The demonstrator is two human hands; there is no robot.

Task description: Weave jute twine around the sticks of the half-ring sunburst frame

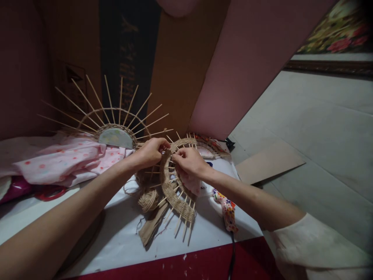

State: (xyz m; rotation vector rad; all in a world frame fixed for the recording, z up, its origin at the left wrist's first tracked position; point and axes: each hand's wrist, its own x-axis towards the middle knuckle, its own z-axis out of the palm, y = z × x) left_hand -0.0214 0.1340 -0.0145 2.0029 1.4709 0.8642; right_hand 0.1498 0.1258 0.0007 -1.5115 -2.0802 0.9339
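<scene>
Jute ring (175, 186) | left hand (151, 152), right hand (189, 161) pinch its top rim | table (116, 233) bare toward near edge

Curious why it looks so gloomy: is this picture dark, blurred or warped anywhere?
Head view: dim warm light, back wall in shadow, white tabletop brightest; wide-lens distortion bends the edges, corners darken; the woven ring held by left hand and right hand looks sharp.

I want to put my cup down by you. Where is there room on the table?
The white table cover is bare near the front, between the left forearm and the brown scrap. A narrower bare strip lies between the woven ring and the glue gun. It is crowded around the left hand, right hand, twine ball and pink cloth.
</scene>
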